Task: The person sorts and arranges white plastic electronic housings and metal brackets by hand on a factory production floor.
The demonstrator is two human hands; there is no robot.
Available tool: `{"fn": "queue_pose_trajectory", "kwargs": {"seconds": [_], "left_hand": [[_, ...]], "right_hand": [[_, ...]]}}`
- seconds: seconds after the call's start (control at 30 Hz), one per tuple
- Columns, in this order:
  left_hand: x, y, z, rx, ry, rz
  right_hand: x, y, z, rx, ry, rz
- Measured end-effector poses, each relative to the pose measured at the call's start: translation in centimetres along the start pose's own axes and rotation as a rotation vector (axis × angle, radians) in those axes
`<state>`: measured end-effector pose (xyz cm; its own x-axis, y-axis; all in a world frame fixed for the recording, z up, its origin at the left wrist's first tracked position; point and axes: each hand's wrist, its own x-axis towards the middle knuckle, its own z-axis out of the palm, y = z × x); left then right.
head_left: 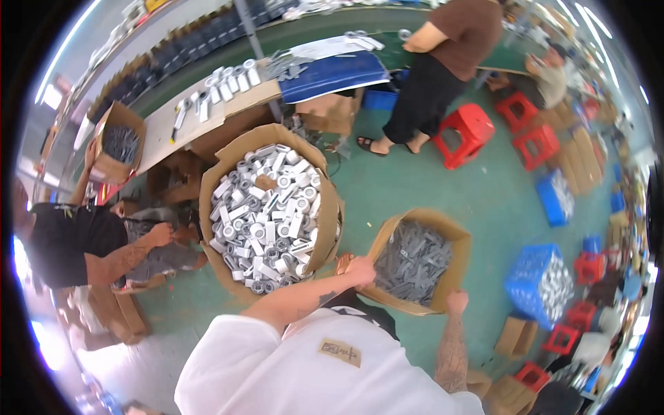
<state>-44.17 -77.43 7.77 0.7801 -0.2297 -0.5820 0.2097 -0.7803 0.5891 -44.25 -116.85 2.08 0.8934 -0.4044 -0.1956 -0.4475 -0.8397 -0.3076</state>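
1. The left hand [359, 268] closes its fingers over the near-left rim of a cardboard box of grey metal parts [416, 261], thumb side on the flap edge
2. The right hand [456, 301] clamps the box's near-right corner; its fingers curl under the lip, so their exact spread cannot be told
3. The box sits on the green floor [387, 187] just in front of the person, tilted toward them and just beside a larger box of silver cylindrical parts [266, 214]
4. To shift it well, I judge both grips should stay low on the corners, since soft corrugated walls bow under a heavy load of loose metal
5. The grey pieces look flat, dull and jumbled; the silver ones are glossy, tubular and hollow-ended
6. Blue plastic crates [538, 282] and red stools [470, 133] stand well apart
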Motion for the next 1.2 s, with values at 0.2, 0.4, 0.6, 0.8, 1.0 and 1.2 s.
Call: {"fn": "queue_pose_trajectory", "kwargs": {"seconds": [0.2, 0.4, 0.6, 0.8, 1.0, 1.2], "left_hand": [[7.7, -1.2, -4.2, -0.3, 0.238, -0.283], [12.9, -2.4, -10.5, -0.445, 0.254, -0.482], [13.6, 0.3, -19.1, -0.427, 0.613, -0.593], [10.7, 5.1, -30.2, -0.514, 0.872, -0.561], [11.5, 6.4, -39.4, -0.498, 1.128, -0.52], [15.5, 2.5, -46.3, -0.627, 1.155, -0.415]], "right_hand": [[10.6, -13.7, -2.7, -0.168, 0.091, -0.269], [20.3, -26.3, -2.0, -0.155, -0.045, -0.524], [30.5, -38.5, -3.6, -0.044, -0.149, -0.873], [34.3, -55.5, -14.2, 0.055, -0.281, -1.111], [37.1, -69.3, -18.9, 0.106, -0.334, -1.233], [40.5, -79.0, -17.7, 0.063, -0.281, -1.251]]}}
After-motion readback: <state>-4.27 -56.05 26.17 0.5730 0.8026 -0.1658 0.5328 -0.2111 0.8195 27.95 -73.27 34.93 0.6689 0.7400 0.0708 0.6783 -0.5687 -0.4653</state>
